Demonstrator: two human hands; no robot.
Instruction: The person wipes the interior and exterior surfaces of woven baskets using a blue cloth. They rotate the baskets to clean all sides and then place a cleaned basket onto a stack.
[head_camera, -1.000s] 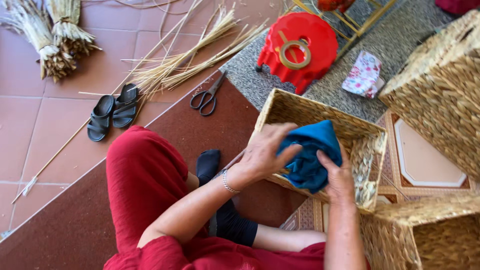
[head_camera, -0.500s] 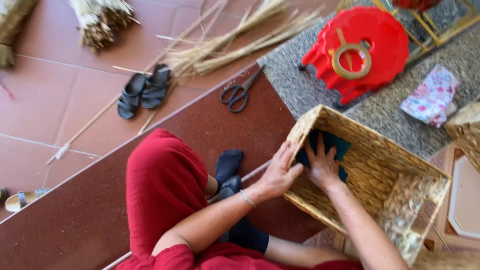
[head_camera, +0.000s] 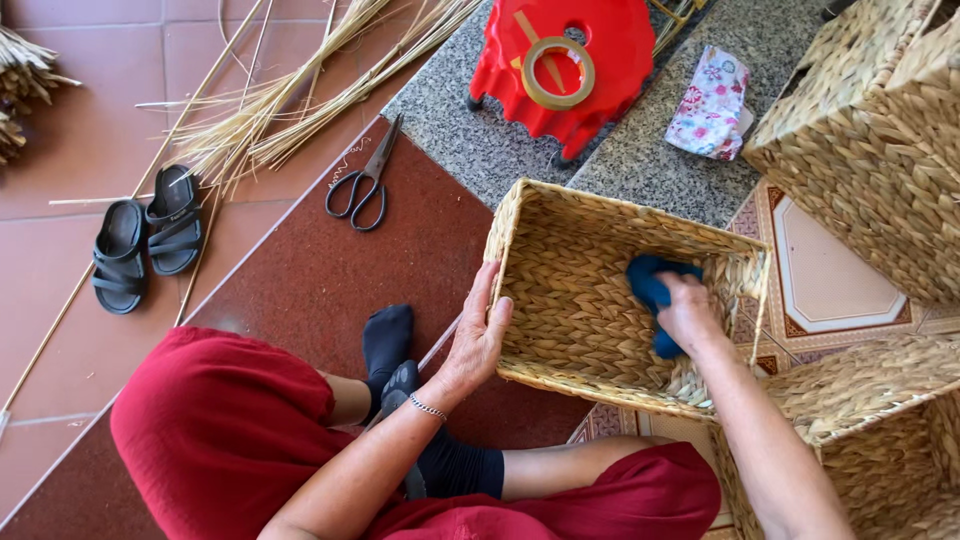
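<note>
A square woven straw basket (head_camera: 560, 290) lies open in front of my knees. My left hand (head_camera: 478, 338) grips its near left rim, thumb inside and fingers along the outside wall. My right hand (head_camera: 688, 312) reaches down inside the basket and presses a blue cloth (head_camera: 650, 285) against the inner right wall. The hand covers the lower part of the cloth. I sit on the floor in red trousers and dark socks.
Black scissors (head_camera: 362, 185) lie on the dark red floor beside loose straw stalks (head_camera: 260, 120). A red plastic stool (head_camera: 600, 75) carries a roll of tape (head_camera: 558, 72). A flowered cloth (head_camera: 710, 105), black sandals (head_camera: 148, 240) and more woven baskets (head_camera: 880, 150) surround me.
The blue cloth went from above the basket down inside it. My left hand shifted from the cloth to the basket's left rim, while my right hand pushed the cloth toward the right wall.
</note>
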